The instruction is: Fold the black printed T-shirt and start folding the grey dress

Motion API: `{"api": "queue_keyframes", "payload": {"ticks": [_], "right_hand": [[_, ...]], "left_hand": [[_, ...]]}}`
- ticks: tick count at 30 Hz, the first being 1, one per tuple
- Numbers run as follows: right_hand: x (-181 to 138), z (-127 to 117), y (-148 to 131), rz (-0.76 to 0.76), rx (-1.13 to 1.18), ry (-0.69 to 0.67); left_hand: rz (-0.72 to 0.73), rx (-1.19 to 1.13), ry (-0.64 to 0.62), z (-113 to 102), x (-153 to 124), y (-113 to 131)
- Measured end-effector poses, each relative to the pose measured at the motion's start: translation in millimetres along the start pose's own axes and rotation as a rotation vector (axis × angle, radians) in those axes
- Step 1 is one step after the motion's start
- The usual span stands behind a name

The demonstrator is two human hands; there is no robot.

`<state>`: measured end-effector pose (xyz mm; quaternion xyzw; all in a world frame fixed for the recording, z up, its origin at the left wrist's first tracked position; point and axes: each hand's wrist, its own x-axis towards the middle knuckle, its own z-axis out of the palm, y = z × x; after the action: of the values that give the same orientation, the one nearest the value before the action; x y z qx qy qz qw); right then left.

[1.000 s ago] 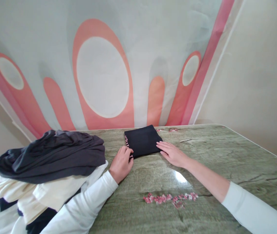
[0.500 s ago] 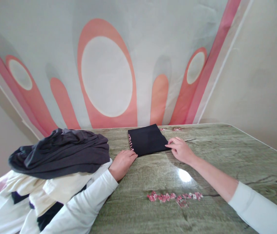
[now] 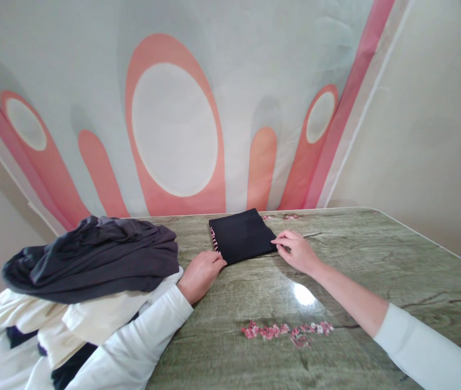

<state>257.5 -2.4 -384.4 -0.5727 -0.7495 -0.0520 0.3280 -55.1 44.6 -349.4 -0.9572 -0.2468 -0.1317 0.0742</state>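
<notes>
A folded black garment (image 3: 242, 234) lies flat near the far edge of the table, with pink and white lettering or pattern showing along its left edge. My left hand (image 3: 201, 275) is at its near left corner, fingers closed together on the cloth. At the near right corner, my right hand (image 3: 297, 252) pinches the edge between thumb and fingers. The cloth is a neat, roughly square packet; its inner layers are hidden.
A heap of loose clothes stands on the left, with a dark grey garment (image 3: 96, 262) on top and cream cloth (image 3: 100, 314) beneath. The wood-patterned table (image 3: 376, 260) has printed pink flowers and meets a patterned wall (image 3: 177, 124) behind.
The camera view has shifted slightly, moving the scene a little to the left. Both hands remain at the black garment's near corners, and its folded shape looks the same.
</notes>
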Motion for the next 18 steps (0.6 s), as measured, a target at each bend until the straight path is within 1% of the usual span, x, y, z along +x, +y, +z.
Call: {"api": "queue_keyframes", "payload": {"ticks": [2,5,9,11,14,16,18], "right_hand": [[1,0,-3,-0.002,-0.086,-0.040],[2,0,0,0.061,-0.187,-0.059],[5,6,15,0.134,-0.256,-0.087],[6,11,24,0.157,-0.257,-0.118],[9,17,34,0.182,-0.229,-0.140],[12,18,33,0.208,-0.222,-0.112],[15,19,25,0.225,-0.220,-0.088]], "left_hand": [[0.027,-0.020,0.021,-2,3,10],[0.071,-0.094,0.032,-3,9,34],[0.158,-0.278,-0.005,-2,16,70],[0.177,-0.355,-0.015,-1,18,80],[0.135,-0.405,-0.009,1,20,77],[0.056,-0.356,0.006,3,23,65],[-0.031,-0.266,0.011,7,27,50]]}}
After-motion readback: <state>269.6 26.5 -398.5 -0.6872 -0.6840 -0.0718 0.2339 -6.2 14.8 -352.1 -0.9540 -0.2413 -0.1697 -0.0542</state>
